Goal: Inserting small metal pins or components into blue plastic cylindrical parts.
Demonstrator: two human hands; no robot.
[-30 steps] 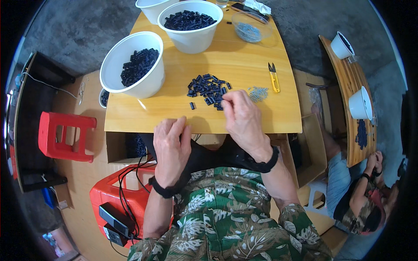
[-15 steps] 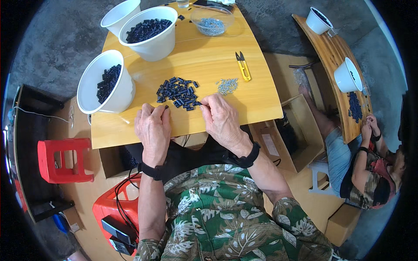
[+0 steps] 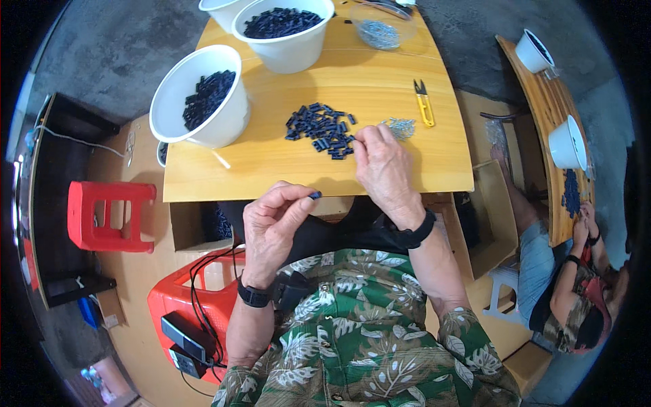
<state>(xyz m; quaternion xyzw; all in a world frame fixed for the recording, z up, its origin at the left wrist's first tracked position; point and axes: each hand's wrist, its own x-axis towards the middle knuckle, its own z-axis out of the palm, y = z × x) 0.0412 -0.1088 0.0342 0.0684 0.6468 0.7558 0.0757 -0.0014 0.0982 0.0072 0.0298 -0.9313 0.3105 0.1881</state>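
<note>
Between thumb and forefinger, my left hand [image 3: 270, 220] pinches a small dark blue plastic tube [image 3: 315, 195] just off the table's front edge. My right hand [image 3: 386, 166] is closed at the fingertips, beside the right side of a loose pile of dark blue tubes [image 3: 319, 125]. What its fingers hold, if anything, is hidden. Just beyond those fingers lies a small heap of silver metal pins [image 3: 400, 127], partly covered by the hand. Yellow-handled thread snips [image 3: 424, 108] lie farther right, blades pointing away.
The wooden table [image 3: 271, 169] bears white tubs [image 3: 200, 129] of dark tubes at left and back. A clear bowl [image 3: 381, 34] of silver pins stands at the far right. Below are a red stool [image 3: 112, 217] and cardboard boxes [image 3: 498, 224]. At right, another person works at a wooden bench [image 3: 542, 102].
My left hand has drawn back from the table toward me, off its front edge, with the tube in its fingers. My right hand stays by the pile. The whole view has shifted.
</note>
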